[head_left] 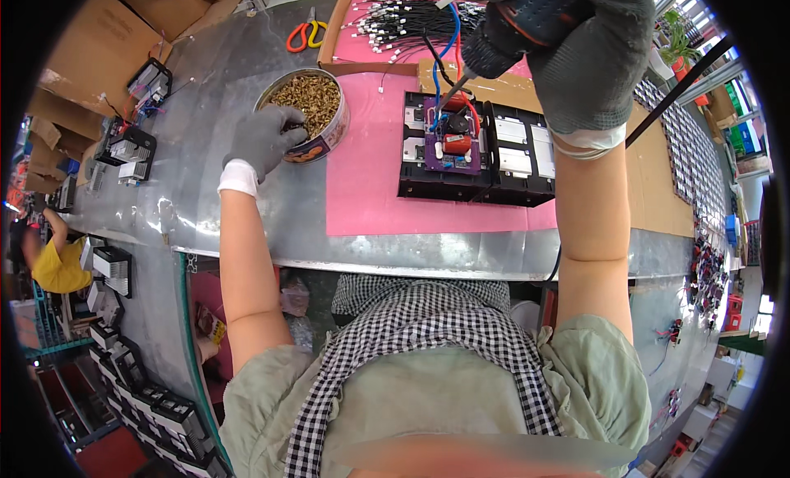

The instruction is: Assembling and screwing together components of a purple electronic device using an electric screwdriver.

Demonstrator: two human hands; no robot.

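My right hand (597,74), in a grey glove, grips a dark power screwdriver (527,21) at the upper right. Its long bit slants down to the left, its tip over a purple circuit board (436,158); whether it touches a screw cannot be made out. That board, with red cylindrical parts and red, blue and black wires, is seated in a black housing (420,188). A second black housing with silver plates (514,132) adjoins it. My left hand (265,140), also gloved, reaches over the rim of a round tin (333,139) of brass-coloured screws (309,99), fingers curled; anything pinched there is hidden.
Under the housings lies a pink sheet (362,206) on the metal bench (197,181). Behind are a cardboard tray (331,46) of black cables and scissors (307,35) with red and yellow handles. Finished-looking black units (136,149) stand left; a person in yellow (62,264) is farther off.
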